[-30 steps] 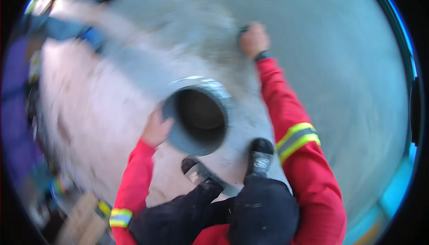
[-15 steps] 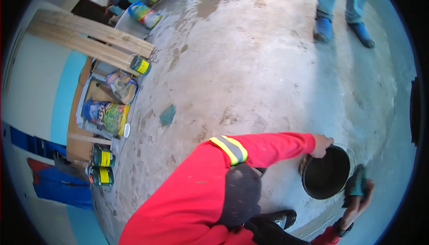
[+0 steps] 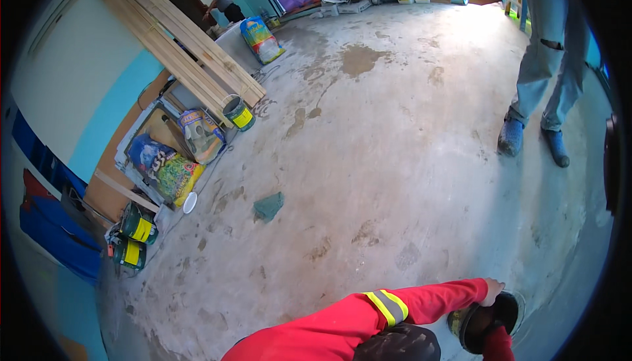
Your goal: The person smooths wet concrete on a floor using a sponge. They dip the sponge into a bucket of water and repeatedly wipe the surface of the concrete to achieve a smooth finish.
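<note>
Red-sleeved arms reached to a dark bucket standing on the concrete floor at the lower right; the left hand grasped its upper rim; the right hand lay hidden beyond the frame edge, its grip impossible to tell. A bystander's legs stood well apart; a green rag lay mid-floor; planks, sacks and paint cans lined the left wall.

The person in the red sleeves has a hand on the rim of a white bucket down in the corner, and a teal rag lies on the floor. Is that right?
Not quite: the bucket is black, not white. The head view shows the left hand on its rim, and the teal rag does lie on the concrete floor.
</note>
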Action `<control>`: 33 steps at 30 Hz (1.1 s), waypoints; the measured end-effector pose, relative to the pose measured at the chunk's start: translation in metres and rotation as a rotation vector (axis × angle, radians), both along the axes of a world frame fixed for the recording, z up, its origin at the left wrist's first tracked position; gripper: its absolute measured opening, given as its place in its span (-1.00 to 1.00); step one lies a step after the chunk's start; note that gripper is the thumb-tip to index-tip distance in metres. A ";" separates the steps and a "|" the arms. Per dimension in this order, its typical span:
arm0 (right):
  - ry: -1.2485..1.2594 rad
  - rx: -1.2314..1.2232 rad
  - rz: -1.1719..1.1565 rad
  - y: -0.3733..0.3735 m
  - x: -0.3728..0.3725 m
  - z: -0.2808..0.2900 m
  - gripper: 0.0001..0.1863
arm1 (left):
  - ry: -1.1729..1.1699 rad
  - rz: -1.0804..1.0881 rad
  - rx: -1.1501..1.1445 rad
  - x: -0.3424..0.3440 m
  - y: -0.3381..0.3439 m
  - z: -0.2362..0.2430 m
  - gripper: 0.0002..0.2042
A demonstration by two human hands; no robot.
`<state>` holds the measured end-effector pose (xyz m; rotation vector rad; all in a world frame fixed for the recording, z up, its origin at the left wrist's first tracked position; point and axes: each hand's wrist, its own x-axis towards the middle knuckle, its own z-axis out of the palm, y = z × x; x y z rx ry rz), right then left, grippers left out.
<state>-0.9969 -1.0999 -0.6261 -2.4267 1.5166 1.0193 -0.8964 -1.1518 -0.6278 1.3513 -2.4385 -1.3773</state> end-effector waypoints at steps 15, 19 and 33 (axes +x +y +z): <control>0.251 -0.122 -0.237 0.004 0.040 0.037 -0.65 | 0.019 0.008 0.024 0.008 0.004 0.020 -0.49; 0.354 -0.167 -0.291 0.017 0.043 0.048 -0.65 | 0.012 0.007 -0.011 0.012 0.017 0.030 -0.47; 0.500 -0.159 -0.453 0.030 0.060 0.086 -0.63 | -0.039 -0.005 -0.322 -0.044 0.073 0.036 -0.58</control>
